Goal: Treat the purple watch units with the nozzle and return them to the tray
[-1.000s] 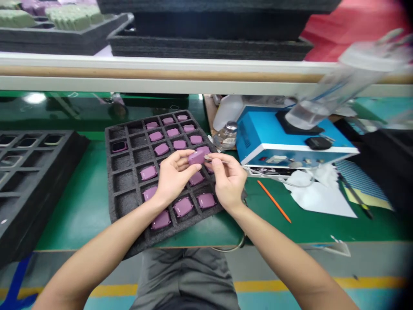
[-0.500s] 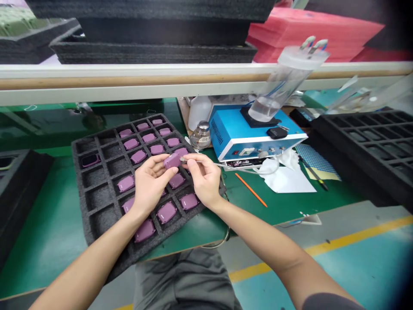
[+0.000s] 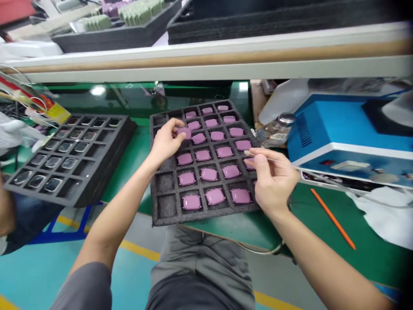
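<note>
My left hand (image 3: pixel 166 140) pinches a purple watch case (image 3: pixel 184 133) over the left-middle part of a black foam tray (image 3: pixel 206 216). Several similar purple cases lie in the tray's compartments, one of them a case (image 3: pixel 191 202) in the front row. Part of the leftmost column is hidden behind my left hand and wrist. My right hand (image 3: pixel 275 181) is closed on a thin tube (image 3: pixel 316 176) whose small pale tip sticks out past the thumb. That hand hovers at the tray's right edge, covering part of a compartment there.
A second foam tray (image 3: pixel 97 172) with dark-glass watch parts stands left, beside another person's arm (image 3: pixel 6 211). To the right are a glass bottle (image 3: pixel 276 130), a blue machine (image 3: pixel 358 129), an orange stick (image 3: pixel 334 219) and white paper (image 3: pixel 383 215). A shelf edge (image 3: pixel 206 64) crosses above.
The view has swung left. My hands have parted: the left carried the purple case leftward over the tray, while the right stayed near the tray's right side with the tube.
</note>
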Available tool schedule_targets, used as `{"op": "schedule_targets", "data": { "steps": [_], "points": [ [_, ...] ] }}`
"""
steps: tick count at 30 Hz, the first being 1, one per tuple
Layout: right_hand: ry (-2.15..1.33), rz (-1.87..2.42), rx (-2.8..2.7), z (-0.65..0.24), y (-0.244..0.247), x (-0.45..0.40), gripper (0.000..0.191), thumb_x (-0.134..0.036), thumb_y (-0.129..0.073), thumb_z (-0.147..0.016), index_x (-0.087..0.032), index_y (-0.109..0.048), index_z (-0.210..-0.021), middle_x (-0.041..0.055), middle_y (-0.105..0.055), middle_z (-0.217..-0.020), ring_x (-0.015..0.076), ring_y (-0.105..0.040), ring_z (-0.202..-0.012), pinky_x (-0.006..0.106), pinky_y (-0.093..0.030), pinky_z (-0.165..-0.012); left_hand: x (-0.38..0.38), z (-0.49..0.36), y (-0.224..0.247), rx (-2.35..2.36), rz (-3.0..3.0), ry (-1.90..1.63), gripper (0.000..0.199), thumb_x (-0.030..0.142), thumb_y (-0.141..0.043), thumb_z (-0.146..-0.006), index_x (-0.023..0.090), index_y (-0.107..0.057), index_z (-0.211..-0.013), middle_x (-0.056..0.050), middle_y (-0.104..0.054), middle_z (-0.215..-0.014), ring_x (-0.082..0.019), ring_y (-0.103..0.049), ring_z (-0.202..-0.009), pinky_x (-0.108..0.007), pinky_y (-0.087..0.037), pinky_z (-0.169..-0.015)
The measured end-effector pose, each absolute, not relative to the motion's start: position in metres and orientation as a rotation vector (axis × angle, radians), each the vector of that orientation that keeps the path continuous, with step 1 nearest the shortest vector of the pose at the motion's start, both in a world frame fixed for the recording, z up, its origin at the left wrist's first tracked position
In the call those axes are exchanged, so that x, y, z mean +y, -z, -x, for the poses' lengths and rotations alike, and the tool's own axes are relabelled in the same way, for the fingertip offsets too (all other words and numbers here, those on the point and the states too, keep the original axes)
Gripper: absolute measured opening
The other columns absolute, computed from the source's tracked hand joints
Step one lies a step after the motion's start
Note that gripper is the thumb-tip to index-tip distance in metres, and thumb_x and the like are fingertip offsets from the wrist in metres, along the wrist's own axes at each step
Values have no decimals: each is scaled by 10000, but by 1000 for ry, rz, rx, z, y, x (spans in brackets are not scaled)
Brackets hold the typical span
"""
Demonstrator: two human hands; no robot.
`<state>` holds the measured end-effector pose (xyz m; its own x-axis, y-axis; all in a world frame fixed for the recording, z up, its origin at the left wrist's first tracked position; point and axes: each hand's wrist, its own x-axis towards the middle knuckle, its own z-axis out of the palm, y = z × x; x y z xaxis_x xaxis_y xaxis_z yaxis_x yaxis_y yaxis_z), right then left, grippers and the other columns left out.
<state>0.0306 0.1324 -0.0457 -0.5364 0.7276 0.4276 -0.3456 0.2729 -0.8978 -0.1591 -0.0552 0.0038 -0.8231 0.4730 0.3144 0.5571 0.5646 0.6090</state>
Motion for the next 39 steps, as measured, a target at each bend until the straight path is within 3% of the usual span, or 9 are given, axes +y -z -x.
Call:
{"op": "schedule_targets", "data": {
  "steps": [3, 8, 15, 19, 22, 27, 31, 34, 39],
  "points": [
    [-1431, 387, -1609, -31, 45, 132, 210, -389, -680, -922, -195, -751, -957, 52, -745, -945, 168, -745, -833, 330, -672, -748, -71, 164, 12, -2816, 894, 848, 227, 251, -594, -873, 198, -689, -1072, -63, -720, -949, -243, -647, -912, -414, -503, -910],
    [-1454, 364, -1587, -31, 44, 132, 184, -356, -677, -930, -193, -755, -960, 51, -748, -943, 161, -752, -845, 303, -670, -744, -92, 168, 12, -2697, 898, 444, 370, 342, -492, -960, 173, -686, -1225, -158, -625, -1363, -346, -516, -1279, -510, -409, -1083],
    [-1471, 381, -1594, -32, 45, 133, 200, -370, -679, -920, -185, -738, -970, 47, -745, -940, 168, -760, -837, 307, -670, -720, -102, 230, -16, -2930, 914, -52, 506, 404, -590, -879, 206, -657, -1340, -135, -739, -1189, -403, -656, -1148, -532, -491, -976],
    [-1443, 394, -1592, -33, 44, 132, 215, -380, -684, -914, -178, -739, -967, 49, -743, -928, 176, -761, -841, 316, -671, -716, -96, 241, -28, -2914, 1034, -192, 458, 254, -592, -846, 147, -690, -1280, -174, -728, -1209, -409, -639, -1201, -526, -462, -1028],
    [-1479, 373, -1575, -32, 41, 131, 193, -359, -687, -916, -181, -745, -963, 49, -744, -931, 169, -758, -838, 306, -669, -720, -81, 220, -40, -2841, 1026, 238, 430, 227, -611, -842, 148, -703, -1255, -150, -749, -1161, -358, -671, -1149, -494, -482, -1027],
    [-1480, 356, -1535, -29, 37, 132, 173, -357, -678, -922, -198, -741, -954, 45, -742, -927, 166, -748, -838, 315, -661, -756, -22, 142, -38, -2594, 1126, 1655, 377, 253, -728, -797, 134, -732, -1155, -99, -769, -1036, -216, -716, -874, -380, -574, -873],
    [-1403, 371, -1529, -26, 37, 138, 184, -377, -637, -948, -215, -724, -962, 49, -743, -949, 175, -737, -870, 354, -649, -834, 23, 95, -19, -2445, 935, 2457, 333, 213, -826, -692, 152, -698, -994, -44, -735, -871, -162, -691, -749, -345, -608, -776],
    [-1385, 356, -1543, -25, 38, 141, 182, -374, -624, -958, -219, -718, -974, 54, -748, -971, 182, -734, -908, 362, -638, -874, 36, 83, -6, -2277, 771, 2766, 407, 179, -844, -661, 177, -660, -1025, -16, -720, -909, -146, -709, -813, -354, -617, -863],
    [-1417, 334, -1567, -25, 39, 140, 169, -354, -609, -971, -223, -712, -999, 59, -755, -990, 192, -741, -926, 377, -635, -902, 34, 77, 1, -2271, 736, 2751, 399, 235, -857, -684, 174, -659, -1024, -27, -757, -925, -153, -728, -831, -324, -615, -856]
  ]
}}
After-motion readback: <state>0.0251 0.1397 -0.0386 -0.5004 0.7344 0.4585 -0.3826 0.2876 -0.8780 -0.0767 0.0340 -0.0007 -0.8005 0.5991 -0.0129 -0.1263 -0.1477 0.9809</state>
